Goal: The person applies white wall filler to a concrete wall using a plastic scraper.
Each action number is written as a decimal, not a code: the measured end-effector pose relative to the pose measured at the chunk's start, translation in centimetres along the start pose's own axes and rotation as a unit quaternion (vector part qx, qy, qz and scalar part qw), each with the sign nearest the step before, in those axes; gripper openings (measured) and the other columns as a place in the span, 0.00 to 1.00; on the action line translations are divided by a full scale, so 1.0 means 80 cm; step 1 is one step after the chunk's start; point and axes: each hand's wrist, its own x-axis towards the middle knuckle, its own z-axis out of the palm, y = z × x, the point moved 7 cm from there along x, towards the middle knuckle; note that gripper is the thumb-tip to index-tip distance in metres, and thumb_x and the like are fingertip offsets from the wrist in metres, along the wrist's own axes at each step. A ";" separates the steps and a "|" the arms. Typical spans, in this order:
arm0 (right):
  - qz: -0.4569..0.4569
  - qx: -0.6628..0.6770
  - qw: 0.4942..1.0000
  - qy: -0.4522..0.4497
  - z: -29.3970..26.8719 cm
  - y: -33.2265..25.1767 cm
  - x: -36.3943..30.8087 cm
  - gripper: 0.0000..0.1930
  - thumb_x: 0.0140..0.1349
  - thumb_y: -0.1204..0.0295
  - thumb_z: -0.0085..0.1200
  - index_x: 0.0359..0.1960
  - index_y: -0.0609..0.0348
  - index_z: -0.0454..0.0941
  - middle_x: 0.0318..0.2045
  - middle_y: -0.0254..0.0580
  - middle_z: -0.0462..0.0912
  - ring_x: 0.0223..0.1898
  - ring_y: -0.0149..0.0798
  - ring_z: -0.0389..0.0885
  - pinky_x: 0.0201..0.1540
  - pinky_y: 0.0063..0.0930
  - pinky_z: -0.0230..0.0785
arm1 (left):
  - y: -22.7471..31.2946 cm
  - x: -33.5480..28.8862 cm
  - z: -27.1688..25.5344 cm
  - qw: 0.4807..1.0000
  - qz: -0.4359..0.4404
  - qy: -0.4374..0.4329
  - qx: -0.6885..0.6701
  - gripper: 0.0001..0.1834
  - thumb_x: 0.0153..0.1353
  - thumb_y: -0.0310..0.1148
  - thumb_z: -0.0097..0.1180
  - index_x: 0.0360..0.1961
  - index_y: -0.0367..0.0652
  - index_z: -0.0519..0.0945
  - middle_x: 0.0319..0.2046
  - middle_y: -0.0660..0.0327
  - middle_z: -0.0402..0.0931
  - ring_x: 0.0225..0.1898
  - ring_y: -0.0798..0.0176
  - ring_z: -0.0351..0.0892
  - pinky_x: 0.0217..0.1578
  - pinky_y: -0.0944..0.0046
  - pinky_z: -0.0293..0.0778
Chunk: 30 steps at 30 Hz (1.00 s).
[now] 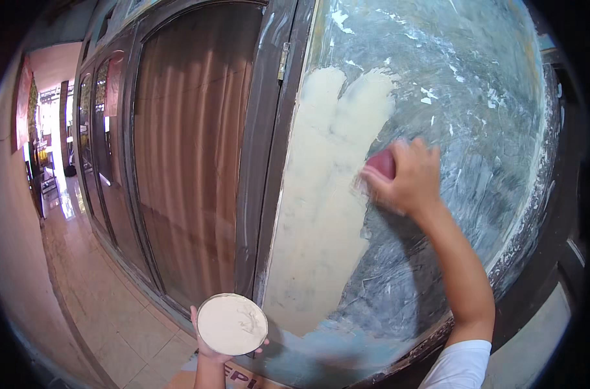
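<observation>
My right hand (412, 175) is closed round a dark red scraper (381, 165), blurred by motion, at the edge of a cream filler patch (324, 194) on the wall. Right of that patch the wall (463, 162) shows bare, mottled grey with white flecks. Low in the view, my left hand (212, 353) holds up a round bowl (232, 324) from below. Cream paste fills it, its surface stirred up at the upper right. Most of my left fingers are hidden beneath the bowl.
A dark wooden door frame with a metal hinge (284, 61) borders the wall on the left. Beside it, brown curtains (191, 155) hang behind glass. A tiled walkway (117, 311) runs off to the left. Printed cardboard (243, 377) lies below the bowl.
</observation>
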 end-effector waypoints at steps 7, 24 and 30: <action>0.134 0.027 0.989 0.062 -0.046 0.087 0.049 0.33 0.54 0.35 0.66 0.43 0.52 0.81 0.38 0.48 0.82 0.42 0.50 0.80 0.54 0.48 0.63 | 0.002 0.000 -0.005 1.000 -0.014 -0.008 -0.017 0.67 0.51 0.90 0.38 0.76 0.44 0.60 0.66 0.28 0.65 0.54 0.07 0.72 0.45 0.14 0.75; -0.074 0.026 0.995 -0.057 0.008 -0.028 -0.024 0.29 0.52 0.42 0.70 0.41 0.54 0.80 0.36 0.45 0.81 0.44 0.51 0.76 0.49 0.49 0.62 | 0.015 -0.007 -0.019 1.000 0.022 0.013 -0.015 0.67 0.51 0.90 0.38 0.77 0.44 0.59 0.67 0.27 0.64 0.55 0.06 0.70 0.44 0.13 0.76; 0.209 -0.034 0.971 0.110 -0.048 0.101 0.056 0.32 0.53 0.38 0.68 0.41 0.54 0.80 0.38 0.48 0.82 0.43 0.52 0.78 0.50 0.47 0.64 | 0.009 0.003 -0.012 1.000 0.000 0.006 -0.011 0.67 0.51 0.91 0.36 0.77 0.47 0.59 0.66 0.27 0.65 0.55 0.07 0.71 0.46 0.13 0.75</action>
